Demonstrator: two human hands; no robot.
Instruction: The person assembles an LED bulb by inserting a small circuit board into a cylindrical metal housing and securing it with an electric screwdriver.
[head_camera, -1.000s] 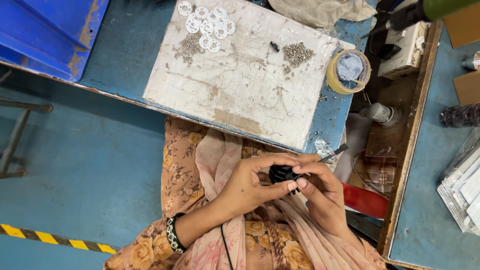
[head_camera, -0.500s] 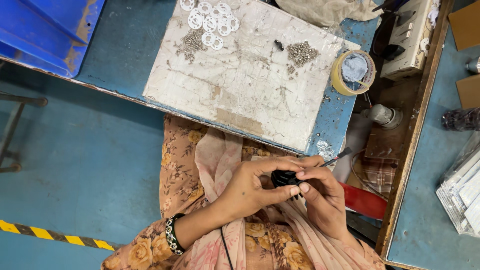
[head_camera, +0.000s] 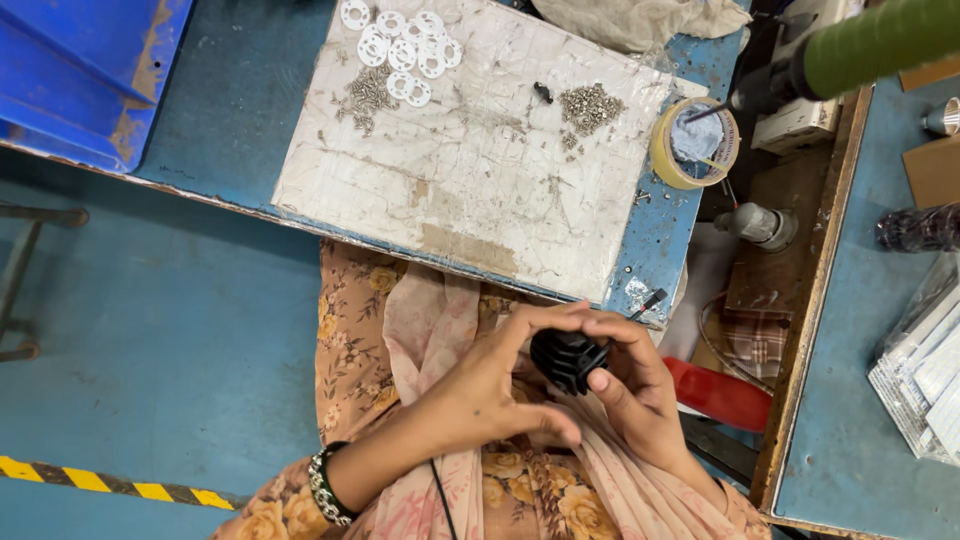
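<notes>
Both my hands hold a small black ribbed part (head_camera: 568, 358) over my lap, just below the table's near edge. My left hand (head_camera: 490, 385) wraps it from the left, fingers curled over its top. My right hand (head_camera: 630, 385) grips it from the right, thumb pressed on its lower side. On the white board (head_camera: 480, 190) lie several white rings (head_camera: 400, 45), a pile of small screws (head_camera: 368, 95) and a second screw pile (head_camera: 590, 105). A thin dark tool tip (head_camera: 650, 300) pokes out near the table edge above my right hand.
A yellow tape roll (head_camera: 692, 145) sits at the board's right. A green-handled tool (head_camera: 860, 45) hangs at top right. Blue bins (head_camera: 80, 70) stand at top left. A red object (head_camera: 720, 395) lies beside my right wrist. Clear packets (head_camera: 925, 370) lie at the right.
The view has shifted a little, so the table and my hands sit lower in frame. My hands keep the black part, and the fingers have turned slightly around it.
</notes>
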